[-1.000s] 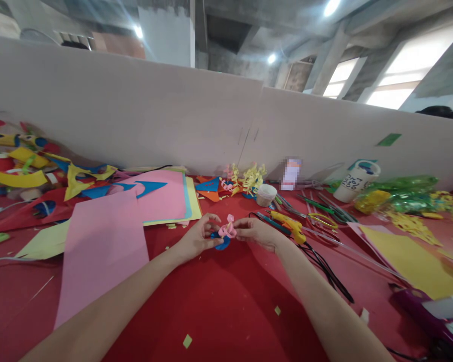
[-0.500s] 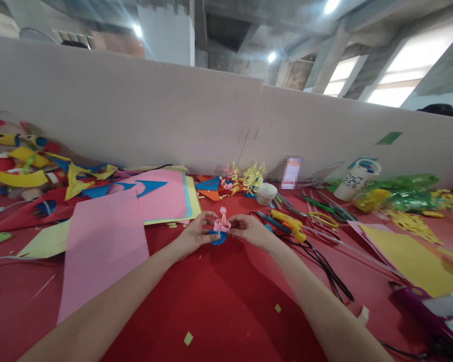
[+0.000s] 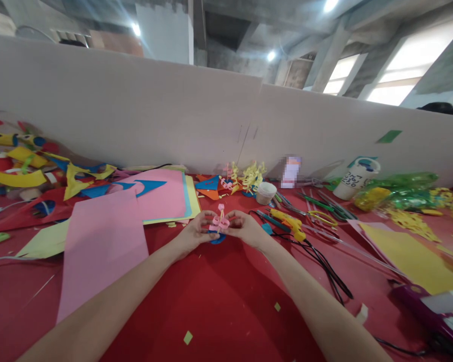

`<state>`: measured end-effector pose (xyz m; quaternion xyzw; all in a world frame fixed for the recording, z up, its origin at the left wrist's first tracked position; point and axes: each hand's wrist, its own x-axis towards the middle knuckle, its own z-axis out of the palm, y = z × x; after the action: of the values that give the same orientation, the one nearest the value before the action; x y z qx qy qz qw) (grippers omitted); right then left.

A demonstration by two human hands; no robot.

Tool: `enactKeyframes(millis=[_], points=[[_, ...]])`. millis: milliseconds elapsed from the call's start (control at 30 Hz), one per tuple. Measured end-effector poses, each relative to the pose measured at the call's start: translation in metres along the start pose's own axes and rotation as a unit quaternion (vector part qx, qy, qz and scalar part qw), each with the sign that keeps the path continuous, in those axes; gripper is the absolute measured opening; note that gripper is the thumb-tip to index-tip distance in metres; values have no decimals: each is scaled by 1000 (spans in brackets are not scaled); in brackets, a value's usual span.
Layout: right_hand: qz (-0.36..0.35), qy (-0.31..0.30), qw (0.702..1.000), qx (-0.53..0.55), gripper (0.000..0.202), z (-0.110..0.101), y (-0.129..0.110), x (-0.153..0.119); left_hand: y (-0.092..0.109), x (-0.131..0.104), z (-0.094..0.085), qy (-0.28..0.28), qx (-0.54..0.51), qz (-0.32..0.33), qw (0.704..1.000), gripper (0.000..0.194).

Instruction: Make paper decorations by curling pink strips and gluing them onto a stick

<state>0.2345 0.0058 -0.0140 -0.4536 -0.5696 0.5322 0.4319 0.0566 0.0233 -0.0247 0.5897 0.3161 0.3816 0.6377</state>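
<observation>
Through the head camera I have both hands at the centre of the frame, with a small pink curled-strip ornament point(image 3: 221, 221) directly between their fingertips. It stands upright, its pink top rising above the fingers and its round blue base point(image 3: 217, 240) showing below them. My left hand point(image 3: 192, 234) is on the ornament's left side, pinching it low down, with the thumb close to the blue base. My right hand point(image 3: 247, 230) comes in from the other side, thumb and fingers bent, tips right at the pink curls; I cannot tell whether they pinch or only touch.

Under them I see the red tabletop point(image 3: 226, 311), with a pale diamond-shaped scrap point(image 3: 187, 337) at bottom centre. A large pink sheet point(image 3: 101, 256) lies left of centre. Just right of the right hand is a yellow glue gun point(image 3: 289, 224), and beyond the hands stands a white cup point(image 3: 266, 193), near some yellow curled ornaments point(image 3: 253, 177). A purple tool point(image 3: 411, 299) sits at the lower right, and a white partition point(image 3: 136, 110) spans the upper frame.
</observation>
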Motion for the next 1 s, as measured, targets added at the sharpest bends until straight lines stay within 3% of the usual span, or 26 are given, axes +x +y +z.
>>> enactKeyframes(millis=[233,567,667,767,833,867,933,1000], points=[[7,12,1000,23,38,3,-3,-1,2,1,0,3,-45,-17,999,42],[-21,27,999,18,34,4,2,1,8,-1,3,26,-47,-53,997,44],[-31,22,999,-26,31,-4,-4,1,9,-1,3,29,-49,-54,997,45],[-26,58,989,-136,23,-29,-17,-3,10,-1,3,22,-44,-66,997,45],[6,130,958,-257,22,-54,-26,-12,11,-1,3,14,-39,-64,997,43],[30,168,922,-347,24,-68,-29,-18,11,-1,3,12,-37,-59,998,42],[96,230,824,-510,29,-96,-32,-34,11,-1,3,10,-34,-54,998,41],[166,276,742,-588,39,-118,-28,-49,11,-1,3,14,-37,-66,997,42]])
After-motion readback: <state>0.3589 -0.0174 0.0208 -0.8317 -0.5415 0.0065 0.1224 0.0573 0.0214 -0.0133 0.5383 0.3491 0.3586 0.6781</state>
